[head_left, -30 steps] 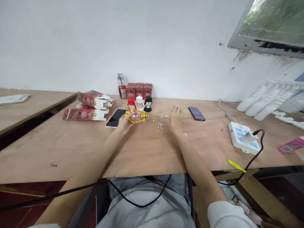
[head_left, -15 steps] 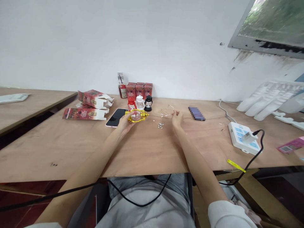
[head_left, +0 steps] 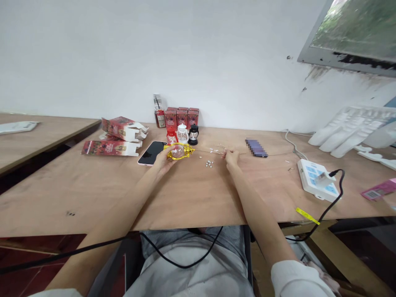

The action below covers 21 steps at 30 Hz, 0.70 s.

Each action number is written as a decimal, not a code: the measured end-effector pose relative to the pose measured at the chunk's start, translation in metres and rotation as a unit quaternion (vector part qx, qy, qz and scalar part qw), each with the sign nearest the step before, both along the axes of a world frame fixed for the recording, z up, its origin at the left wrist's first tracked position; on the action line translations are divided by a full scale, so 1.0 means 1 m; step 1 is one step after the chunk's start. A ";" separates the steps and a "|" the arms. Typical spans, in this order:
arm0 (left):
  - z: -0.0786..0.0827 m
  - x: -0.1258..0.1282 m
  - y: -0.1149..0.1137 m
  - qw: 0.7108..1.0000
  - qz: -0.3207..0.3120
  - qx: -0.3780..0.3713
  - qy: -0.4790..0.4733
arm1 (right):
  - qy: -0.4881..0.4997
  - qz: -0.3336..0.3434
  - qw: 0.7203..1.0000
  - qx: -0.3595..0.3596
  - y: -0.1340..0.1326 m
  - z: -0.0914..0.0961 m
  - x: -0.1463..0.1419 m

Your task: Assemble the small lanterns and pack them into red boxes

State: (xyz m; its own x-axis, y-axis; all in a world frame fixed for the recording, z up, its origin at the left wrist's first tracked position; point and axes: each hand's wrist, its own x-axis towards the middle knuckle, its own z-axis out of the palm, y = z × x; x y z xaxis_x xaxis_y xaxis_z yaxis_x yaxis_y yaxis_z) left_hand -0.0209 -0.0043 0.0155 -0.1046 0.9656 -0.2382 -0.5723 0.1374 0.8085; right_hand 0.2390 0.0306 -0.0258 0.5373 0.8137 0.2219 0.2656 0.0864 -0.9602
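My left hand (head_left: 163,160) is closed around a small gold lantern (head_left: 179,151) with a clear globe, held on its side just above the table. My right hand (head_left: 232,158) is pinched on a thin wire handle (head_left: 218,150) that sticks out to its left. A few small pale bits (head_left: 209,164) lie on the wood between my two hands. Behind the gold lantern stand a red lantern (head_left: 170,135), a white lantern (head_left: 182,133) and a black lantern (head_left: 193,134).
Three red boxes (head_left: 181,116) line the wall. Opened red cartons (head_left: 119,136) and a phone (head_left: 151,153) lie at the left. A purple phone (head_left: 256,147), a white power strip (head_left: 318,179) with a black cable, a yellow tag (head_left: 307,215) and white foam trays (head_left: 349,128) are at the right.
My right hand went from lying flat on the table to a pinch, lifted the thin wire handle and drew it slightly nearer. My left hand kept holding the gold lantern.
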 end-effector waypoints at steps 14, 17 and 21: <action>0.004 0.002 -0.005 1.000 -0.013 0.004 0.000 | 0.213 0.196 0.956 0.044 -0.021 0.030 -0.029; 0.003 0.004 -0.007 0.999 -0.047 0.018 0.001 | 0.212 0.320 0.922 0.045 -0.029 0.030 -0.045; 0.003 0.007 -0.010 0.998 -0.056 0.014 0.002 | 0.200 0.384 0.901 0.037 -0.033 0.022 -0.060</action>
State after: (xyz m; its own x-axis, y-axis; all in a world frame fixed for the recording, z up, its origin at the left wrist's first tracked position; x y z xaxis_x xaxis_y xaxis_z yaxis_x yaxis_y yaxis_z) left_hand -0.0137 -0.0143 0.0188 0.0037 0.9777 -0.2100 -0.5508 0.1772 0.8156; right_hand 0.1789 -0.0028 -0.0043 -0.1278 0.9704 0.2048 -0.2650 0.1655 -0.9499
